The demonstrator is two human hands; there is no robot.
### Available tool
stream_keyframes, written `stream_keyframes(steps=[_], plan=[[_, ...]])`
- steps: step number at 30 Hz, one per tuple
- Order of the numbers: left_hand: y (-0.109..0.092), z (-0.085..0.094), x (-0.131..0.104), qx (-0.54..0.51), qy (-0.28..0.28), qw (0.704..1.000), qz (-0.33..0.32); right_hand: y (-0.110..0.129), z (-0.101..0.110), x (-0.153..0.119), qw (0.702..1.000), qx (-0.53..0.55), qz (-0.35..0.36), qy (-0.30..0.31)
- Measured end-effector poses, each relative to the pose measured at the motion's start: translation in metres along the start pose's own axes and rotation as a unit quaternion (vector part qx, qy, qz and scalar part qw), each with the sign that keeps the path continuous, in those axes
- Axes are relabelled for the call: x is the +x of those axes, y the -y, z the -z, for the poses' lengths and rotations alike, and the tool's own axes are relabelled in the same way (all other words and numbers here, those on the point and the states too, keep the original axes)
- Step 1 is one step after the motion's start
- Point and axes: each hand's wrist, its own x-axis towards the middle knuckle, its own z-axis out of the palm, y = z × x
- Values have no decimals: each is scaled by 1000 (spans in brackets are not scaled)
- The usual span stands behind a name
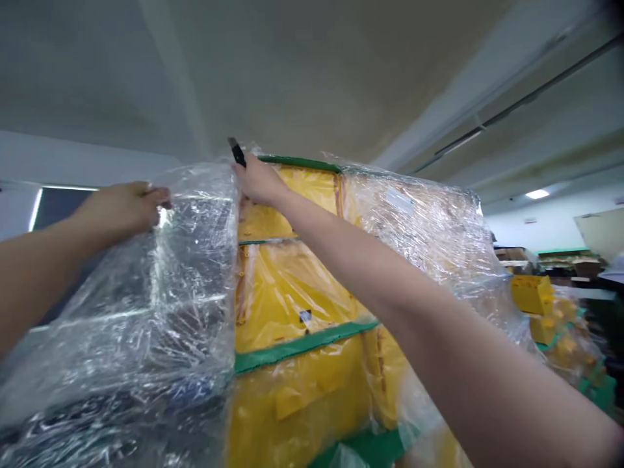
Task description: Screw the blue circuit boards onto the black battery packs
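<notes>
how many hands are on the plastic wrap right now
2. The left hand grips a pulled-out flap of the plastic wrap at the left. The right hand, holding a small black tool, is at the stack's top edge. No other hands show.

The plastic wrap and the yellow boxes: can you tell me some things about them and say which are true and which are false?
1. The right hand holds a small dark tool at the top of the stack. True.
2. The boxes are blue. False: they are yellow with green edges.
3. The left hand grips the plastic wrap and pulls it away from the boxes. True.
4. Both hands rest down low on the floor. False: both reach up high, near the top of the stack.
5. The wrap is solid black. False: it is clear and shiny.
</notes>
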Motion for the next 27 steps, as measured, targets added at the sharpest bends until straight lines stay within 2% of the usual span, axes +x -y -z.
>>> stream_keyframes(steps=[1,3,5,6,8,10,12,14,20,27], plan=[[-13,0,-4,-9,9,1000,9,-8,8,-4,1000,21,9,-4],[-37,4,-12,-15,-13,999,38,-28,25,-11,997,50,7,-52],[-62,14,-20,-12,-99,994,46,-49,42,-17,992,28,-18,-124],[-74,20,-25,-5,-153,988,30,-58,49,-19,989,5,-25,-147],[-100,31,-32,21,-268,961,-59,-71,59,-21,985,-46,-22,-165],[-123,38,-32,51,-296,945,-131,-78,64,-22,982,-87,-7,-170],[-139,40,-24,75,-270,948,-153,-81,65,-21,978,-113,0,-175],[-147,39,-11,81,-235,959,-139,-82,66,-18,977,-120,-5,-179],[-137,36,18,41,-123,974,-187,-91,65,-13,982,-111,-7,-154],[-137,44,36,-16,-103,983,-151,-103,62,-7,976,-141,11,-166]])
